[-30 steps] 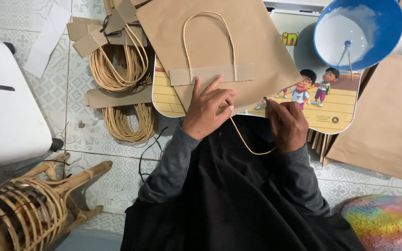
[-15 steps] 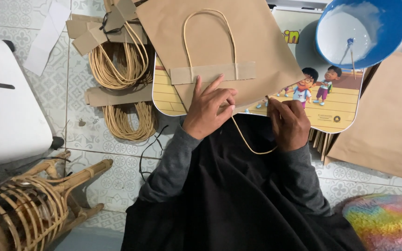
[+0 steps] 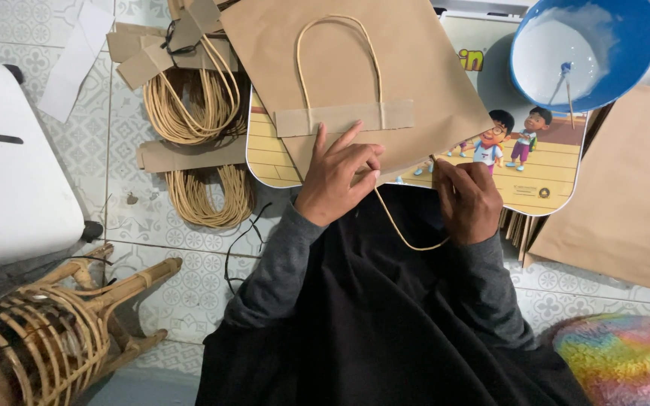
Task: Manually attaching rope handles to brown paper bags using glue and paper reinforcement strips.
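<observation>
Currently I am pressing my left hand (image 3: 338, 177) flat, fingers spread wide, on the lower edge of a brown kraft paper bag (image 3: 355, 68), matte and smooth, lying tilted on a small lap table (image 3: 551, 180) with a glossy cartoon print. My right hand (image 3: 466, 199) is sitting at 3 o'clock from the left one, fingers pinched narrow on a tan twisted-paper cord (image 3: 408, 233) that is looping below the bag's edge over my dark lap. A second cord handle (image 3: 338, 53) is arching on the bag's face, its ends running under a rectangular kraft paper strip (image 3: 344, 118) lying flat across it.

At 1 o'clock from the bag a round blue bowl (image 3: 633, 45) is holding white paste, with a thin stick (image 3: 567, 86) leaning in it. At 9 o'clock bundles of coiled tan cord (image 3: 197, 150) are lying on the patterned tile floor (image 3: 182, 240). At 3 o'clock a flat kraft bag stack (image 3: 626, 188) is resting. A woven rattan stool (image 3: 47, 338) is lying at 7 o'clock.
</observation>
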